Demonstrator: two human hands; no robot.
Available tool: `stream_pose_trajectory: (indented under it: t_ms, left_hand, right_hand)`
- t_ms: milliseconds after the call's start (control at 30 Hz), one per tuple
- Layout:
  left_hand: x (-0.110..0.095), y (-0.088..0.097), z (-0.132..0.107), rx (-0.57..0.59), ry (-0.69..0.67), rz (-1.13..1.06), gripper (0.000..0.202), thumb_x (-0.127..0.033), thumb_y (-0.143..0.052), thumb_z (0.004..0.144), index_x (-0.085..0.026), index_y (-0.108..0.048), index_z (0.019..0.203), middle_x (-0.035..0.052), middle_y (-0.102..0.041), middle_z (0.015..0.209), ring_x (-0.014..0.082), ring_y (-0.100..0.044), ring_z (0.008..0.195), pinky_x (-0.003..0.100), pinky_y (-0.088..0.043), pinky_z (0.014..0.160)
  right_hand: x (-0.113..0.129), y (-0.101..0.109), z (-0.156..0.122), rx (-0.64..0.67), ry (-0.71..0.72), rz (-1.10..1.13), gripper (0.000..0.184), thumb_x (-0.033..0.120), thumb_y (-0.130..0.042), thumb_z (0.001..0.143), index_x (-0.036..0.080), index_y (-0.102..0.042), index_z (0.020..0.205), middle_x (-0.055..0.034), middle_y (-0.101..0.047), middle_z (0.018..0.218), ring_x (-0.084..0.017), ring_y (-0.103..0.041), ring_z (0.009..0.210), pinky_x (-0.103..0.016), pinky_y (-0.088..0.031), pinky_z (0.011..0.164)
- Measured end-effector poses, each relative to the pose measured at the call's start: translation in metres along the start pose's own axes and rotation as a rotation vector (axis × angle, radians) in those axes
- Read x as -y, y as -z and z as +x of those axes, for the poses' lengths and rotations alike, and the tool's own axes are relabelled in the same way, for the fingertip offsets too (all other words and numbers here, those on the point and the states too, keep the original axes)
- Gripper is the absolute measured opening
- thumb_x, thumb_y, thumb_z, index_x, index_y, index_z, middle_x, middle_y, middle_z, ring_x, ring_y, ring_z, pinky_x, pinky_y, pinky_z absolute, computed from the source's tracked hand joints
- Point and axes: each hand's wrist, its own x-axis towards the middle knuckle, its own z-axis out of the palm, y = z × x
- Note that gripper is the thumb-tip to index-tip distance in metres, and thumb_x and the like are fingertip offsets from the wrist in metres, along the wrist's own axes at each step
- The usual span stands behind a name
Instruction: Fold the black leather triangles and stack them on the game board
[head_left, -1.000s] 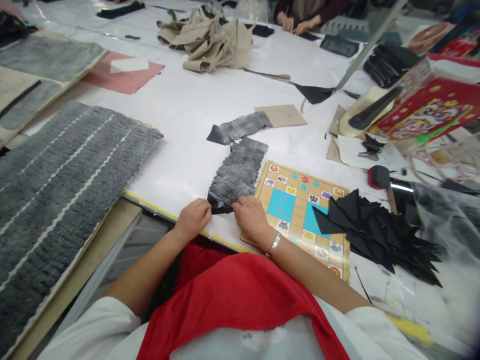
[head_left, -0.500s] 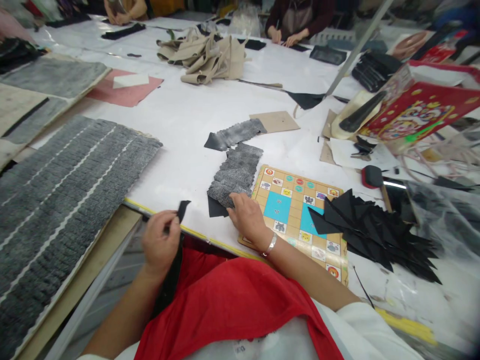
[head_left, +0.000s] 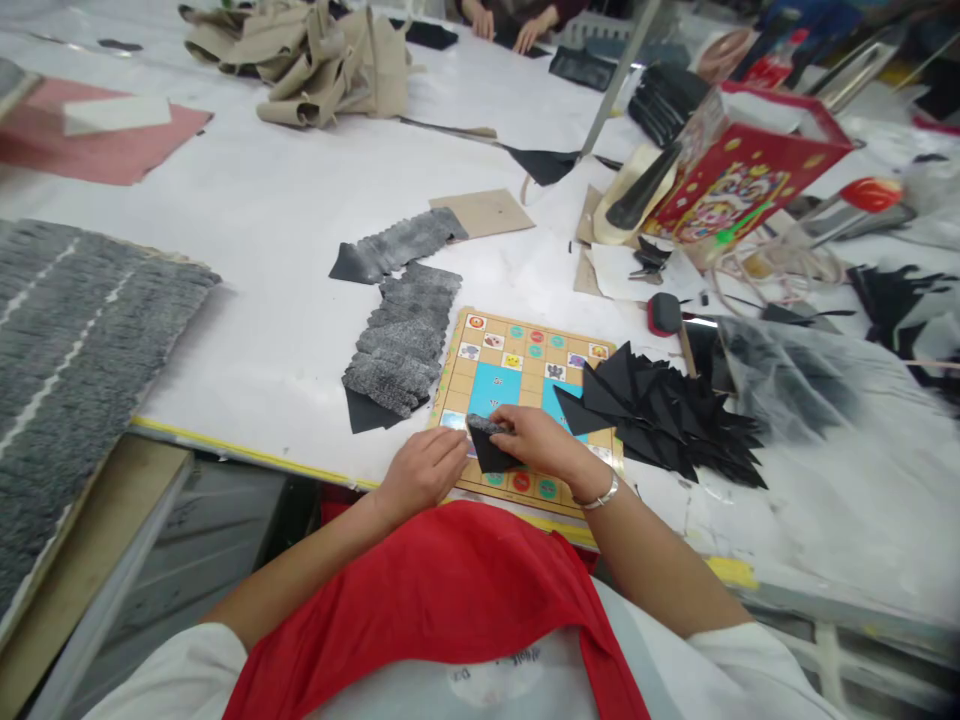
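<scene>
My right hand [head_left: 541, 442] pinches a small black pointed piece [head_left: 495, 458] with a grey speckled strip along its top edge, held over the printed game board [head_left: 450, 388]. Close by on the left, my left hand [head_left: 424, 472] has its fingers curled together, tips at the piece's left edge; whatever lies between them is hidden. Left of the board lies an overlapping row of grey speckled pieces [head_left: 405, 335] with black points at its near end. A second such row [head_left: 409, 245] lies farther back. Right of my right hand, a heap of black triangular pieces [head_left: 667, 410] partly covers the board.
A stack of grey fleecy strips [head_left: 82, 330] fills the left edge. Beige cloth pieces [head_left: 315, 60] lie at the back, with a pink sheet [head_left: 112, 150] to the left. A red box [head_left: 750, 170] and clear plastic [head_left: 802, 390] are on the right. Another person's hands [head_left: 517, 28] work across the table.
My right hand has left the grey row and now holds a black pointed piece over the board. My left hand has moved right to meet it. The view has shifted right.
</scene>
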Motion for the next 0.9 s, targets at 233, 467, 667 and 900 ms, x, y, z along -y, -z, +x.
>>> stream_pose_trajectory:
  t_ms: [233, 467, 667, 900]
  left_hand:
    - [0.006, -0.006, 0.002, 0.113, 0.01, 0.131, 0.027, -0.026, -0.052, 0.087, -0.014, -0.062, 0.11, 0.0099, -0.067, 0.106, 0.023, -0.059, 0.099, 0.037, -0.044, 0.083]
    - [0.008, -0.008, 0.009, 0.118, -0.059, 0.226, 0.024, -0.028, -0.049, 0.088, -0.016, -0.065, 0.102, 0.0101, -0.066, 0.114, 0.0226, -0.059, 0.1, 0.037, -0.042, 0.083]
    - [0.01, -0.009, 0.01, 0.132, -0.049, 0.186, 0.023, -0.027, -0.051, 0.086, -0.015, -0.064, 0.101, 0.0098, -0.066, 0.113, 0.0221, -0.06, 0.094, 0.036, -0.042, 0.08]
    - [0.013, -0.009, 0.008, 0.139, 0.016, 0.1, 0.027, -0.03, -0.05, 0.088, -0.014, -0.063, 0.105, 0.0081, -0.066, 0.114, 0.0217, -0.06, 0.097, 0.036, -0.042, 0.082]
  right_hand:
    - [0.001, 0.012, 0.006, 0.055, 0.044, -0.271, 0.022, 0.027, -0.055, 0.084, 0.019, -0.06, 0.103, -0.0057, -0.068, 0.092, -0.018, -0.061, 0.082, -0.023, -0.035, 0.064]
    - [0.007, 0.005, 0.002, -0.002, -0.026, -0.401, 0.015, 0.031, -0.053, 0.088, 0.019, -0.058, 0.095, -0.0057, -0.067, 0.087, -0.018, -0.061, 0.077, -0.025, -0.034, 0.061]
    - [0.006, 0.007, 0.002, -0.002, -0.021, -0.326, 0.022, 0.035, -0.045, 0.093, 0.02, -0.06, 0.091, -0.0045, -0.067, 0.084, -0.016, -0.06, 0.076, -0.025, -0.034, 0.062]
    - [-0.006, -0.02, -0.001, -0.221, 0.149, -0.41, 0.021, 0.028, -0.043, 0.095, 0.019, -0.063, 0.094, -0.0051, -0.062, 0.085, -0.016, -0.054, 0.08, -0.025, -0.035, 0.069]
